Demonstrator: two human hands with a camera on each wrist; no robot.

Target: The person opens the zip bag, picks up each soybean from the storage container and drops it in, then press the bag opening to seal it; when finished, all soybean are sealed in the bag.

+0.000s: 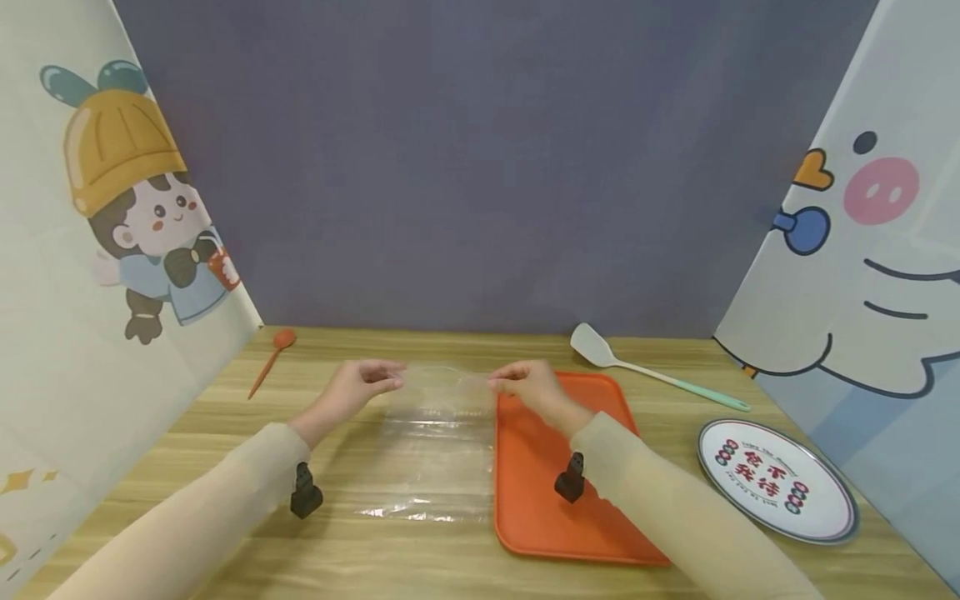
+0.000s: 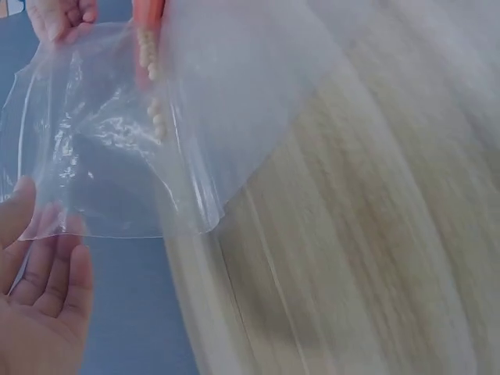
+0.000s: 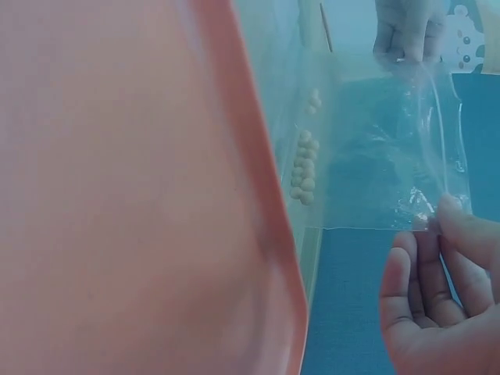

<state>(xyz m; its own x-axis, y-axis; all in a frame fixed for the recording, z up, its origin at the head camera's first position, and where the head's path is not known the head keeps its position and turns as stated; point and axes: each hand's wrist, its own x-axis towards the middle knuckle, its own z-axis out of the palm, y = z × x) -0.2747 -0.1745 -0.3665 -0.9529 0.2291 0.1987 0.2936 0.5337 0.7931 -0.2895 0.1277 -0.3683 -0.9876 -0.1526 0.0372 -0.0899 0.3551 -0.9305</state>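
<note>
A clear plastic zip bag point(image 1: 438, 458) is spread between my two hands, its upper edge raised and its lower part over the wooden table. At its upper left corner my left hand point(image 1: 358, 387) pinches the film between thumb and fingers. Opposite, my right hand point(image 1: 536, 390) pinches the upper right corner, above the left edge of an orange tray point(image 1: 577, 521). In the right wrist view several small pale round pieces point(image 3: 305, 168) show in a clump through the film. The bag's mouth strip point(image 3: 439, 129) runs from one hand to the other.
A white spatula point(image 1: 592, 344) with a mint handle lies behind the tray. To the right is a plate point(image 1: 817, 504) with red lettering, and an orange spoon point(image 1: 283, 338) lies at the back left. A grey-blue panel point(image 1: 480, 167) stands behind the table, with printed side panels.
</note>
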